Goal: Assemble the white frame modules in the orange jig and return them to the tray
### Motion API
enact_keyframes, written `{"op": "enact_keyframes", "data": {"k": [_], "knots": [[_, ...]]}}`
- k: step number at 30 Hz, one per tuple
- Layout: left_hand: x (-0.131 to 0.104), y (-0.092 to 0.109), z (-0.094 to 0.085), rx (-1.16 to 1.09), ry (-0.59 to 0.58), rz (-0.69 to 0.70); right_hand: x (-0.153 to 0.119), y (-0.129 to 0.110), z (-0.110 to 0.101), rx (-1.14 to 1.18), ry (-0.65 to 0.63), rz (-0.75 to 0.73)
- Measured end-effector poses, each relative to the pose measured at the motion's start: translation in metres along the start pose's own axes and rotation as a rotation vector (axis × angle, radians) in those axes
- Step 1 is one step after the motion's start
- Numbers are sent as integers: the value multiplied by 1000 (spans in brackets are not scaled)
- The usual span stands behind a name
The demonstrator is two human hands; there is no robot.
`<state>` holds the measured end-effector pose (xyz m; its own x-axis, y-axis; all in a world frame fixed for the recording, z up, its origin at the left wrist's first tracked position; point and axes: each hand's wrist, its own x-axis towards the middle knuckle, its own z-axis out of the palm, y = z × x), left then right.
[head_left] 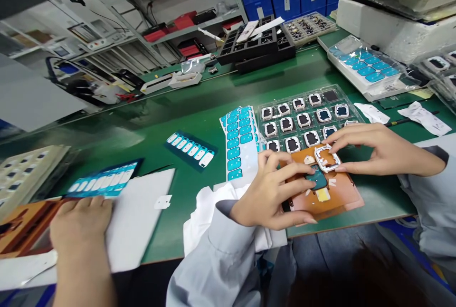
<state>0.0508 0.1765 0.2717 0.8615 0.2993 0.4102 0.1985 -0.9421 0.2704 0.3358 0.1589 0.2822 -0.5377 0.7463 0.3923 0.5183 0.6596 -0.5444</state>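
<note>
On the green bench lies an orange-brown board point(342, 197) with a dark teal rounded piece point(318, 179) on it. The fingers of my left hand point(274, 188) are spread, and two fingertips rest on the teal piece. My right hand point(374, 148) pinches a white square frame point(327, 158) between thumb and fingers, just above and right of that piece. A yellow piece point(322, 195) and small white strips lie on the board. Behind my hands, a clear tray point(342, 93) holds several white frames with dark centres.
Sheets of blue stickers point(233, 143) lie left of the tray. A blue strip with white labels point(190, 150) is farther left. Another person's hand point(81, 221) rests by a white sheet point(138, 221). Black trays point(249, 48), a white foam box point(384, 24) and shelves stand behind.
</note>
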Motion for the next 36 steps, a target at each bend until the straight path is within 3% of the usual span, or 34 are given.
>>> {"op": "enact_keyframes", "data": {"k": [5, 9, 11, 16, 25, 30, 32, 34, 36], "knots": [[4, 2, 2, -38, 64, 3, 0, -6, 10, -115, 111, -219], [6, 5, 3, 30, 255, -156, -1, -13, 21, -115, 164, -304], [7, 6, 3, 89, 288, -194, -2, -15, 26, -111, 167, -318], [8, 7, 5, 138, 219, -206, -2, -16, 31, -123, 156, -327], [7, 7, 8, 102, 200, -256, -4, -15, 31, -127, 143, -304], [8, 3, 9, -32, 134, -312, 0, -13, 30, -111, 80, -315], [9, 1, 10, -105, 161, -330, 1, -12, 29, -86, 70, -311], [9, 1, 11, -190, 183, -333, 1, -12, 31, -53, 88, -257], [10, 2, 13, -240, 124, -330, 0, -11, 35, 12, 126, -183]]}}
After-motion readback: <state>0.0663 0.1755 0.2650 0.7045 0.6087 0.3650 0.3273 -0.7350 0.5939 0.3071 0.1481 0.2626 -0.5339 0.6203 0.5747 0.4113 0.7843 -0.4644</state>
